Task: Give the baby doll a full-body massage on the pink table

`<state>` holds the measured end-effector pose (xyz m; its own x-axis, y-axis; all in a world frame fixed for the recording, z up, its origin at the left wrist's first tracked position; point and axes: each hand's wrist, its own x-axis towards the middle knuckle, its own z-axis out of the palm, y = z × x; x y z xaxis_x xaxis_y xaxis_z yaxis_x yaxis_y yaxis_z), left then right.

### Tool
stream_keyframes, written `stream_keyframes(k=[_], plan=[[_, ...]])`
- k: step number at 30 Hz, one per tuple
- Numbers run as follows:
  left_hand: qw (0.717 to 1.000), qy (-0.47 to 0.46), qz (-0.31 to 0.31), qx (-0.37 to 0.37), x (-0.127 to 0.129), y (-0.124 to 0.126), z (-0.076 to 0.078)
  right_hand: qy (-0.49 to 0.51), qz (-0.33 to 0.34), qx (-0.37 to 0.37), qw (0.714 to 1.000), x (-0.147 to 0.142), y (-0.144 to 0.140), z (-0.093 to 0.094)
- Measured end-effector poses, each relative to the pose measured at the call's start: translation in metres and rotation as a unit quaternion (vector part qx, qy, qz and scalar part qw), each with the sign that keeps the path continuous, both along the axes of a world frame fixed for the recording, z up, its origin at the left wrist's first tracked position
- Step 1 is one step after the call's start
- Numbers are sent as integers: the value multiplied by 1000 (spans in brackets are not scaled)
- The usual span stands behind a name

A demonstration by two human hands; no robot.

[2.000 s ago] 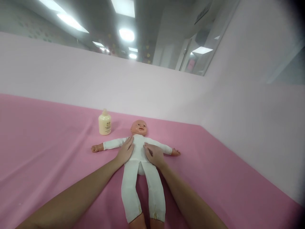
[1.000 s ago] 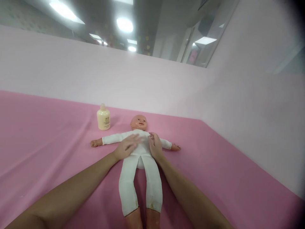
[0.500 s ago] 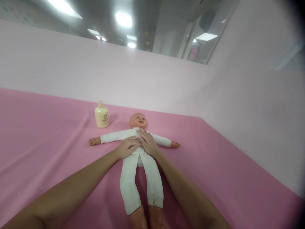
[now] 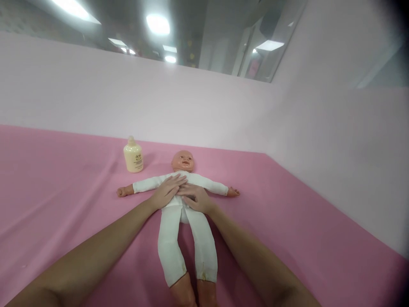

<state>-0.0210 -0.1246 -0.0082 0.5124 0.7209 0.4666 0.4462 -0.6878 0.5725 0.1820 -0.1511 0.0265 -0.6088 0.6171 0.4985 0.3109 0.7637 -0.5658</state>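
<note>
A baby doll (image 4: 177, 247) in a white bodysuit lies on its back on the pink cloth (image 4: 57, 204), arms spread out, head toward the wall. My left hand (image 4: 168, 190) rests flat on the doll's chest, fingers stretched toward the right. My right hand (image 4: 195, 199) lies flat on the doll's belly just below it, fingers pointing left and touching the left hand. Neither hand grips anything. The doll's torso is mostly hidden under my hands.
A cream-coloured lotion bottle (image 4: 133, 155) stands upright on the cloth, left of the doll's head. Pale pink walls (image 4: 198, 111) close off the back and the right side. The pink cloth stretches wide to the left and right of the doll.
My hands have slid across the doll's torso: the left moved up onto the chest, the right dropped down and turned sideways onto the belly. The doll stays in place.
</note>
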Motion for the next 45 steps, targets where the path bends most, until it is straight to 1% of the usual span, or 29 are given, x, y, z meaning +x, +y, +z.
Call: stream_keyframes(k=[1, 3, 6, 8, 9, 10, 11, 13, 15, 17, 19, 20, 22, 24, 25, 27, 30, 34, 39, 41, 42, 45], plan=[[1000, 10, -10, 4, 0, -1, 1, 19, 13, -29, 999, 0, 0, 1], [1000, 12, -7, 0, 0, -1, 3, 66, 9, -95, 993, 1, 1, 2], [999, -23, 35, -25, 2, 3, 0, 126, -19, -176, 976, 2, 6, -1], [995, -46, 73, -50, 2, 7, -3, 137, -46, -204, 968, 2, 8, -4], [992, -53, 92, -64, 2, 8, -5, 130, -65, -204, 968, 2, 9, -6], [990, -56, 109, -75, 2, 10, -7, 118, -92, -189, 971, 2, 10, -7], [987, -56, 123, -84, 1, 11, -9, 101, -128, -159, 974, 2, 10, -8], [986, -47, 136, -90, -1, 12, -9, 67, -212, -75, 972, 2, 11, -11], [989, -29, 121, -77, -3, 10, -7, 47, -282, -4, 958, 3, 12, -12], [997, -2, 69, -43, -4, 5, -2, 46, -310, 34, 949, 3, 13, -12], [1000, 28, -12, 4, -2, -4, 6, 45, -286, 61, 955, 3, 13, -11], [997, 39, -55, 25, 0, -9, 10, 36, -256, 73, 963, 3, 13, -10], [990, 45, -122, 58, 5, -17, 17, -10, -168, 86, 982, 3, 12, -7], [985, 33, -154, 71, 9, -23, 21, -65, -92, 74, 991, 2, 10, -4], [985, 24, -157, 71, 11, -24, 22, -85, -71, 60, 992, 2, 10, -3], [987, 6, -151, 62, 11, -23, 22, -103, -69, 27, 992, 0, 11, -2], [991, -13, -127, 47, 10, -18, 18, -95, -126, -14, 987, -2, 15, -4], [998, -29, -47, 12, 5, -9, 10, -50, -190, -43, 980, -2, 22, -13], [996, -71, 46, -38, -3, 2, 2, 59, -244, -65, 966, 5, 24, -19], [994, -73, 71, -49, -5, 5, -1, 95, -231, -68, 966, 7, 22, -16], [993, -71, 78, -53, -5, 6, -2, 99, -205, -72, 971, 7, 19, -13], [994, -61, 79, -54, -5, 8, -5, 50, -71, -92, 992, 6, 11, 0]])
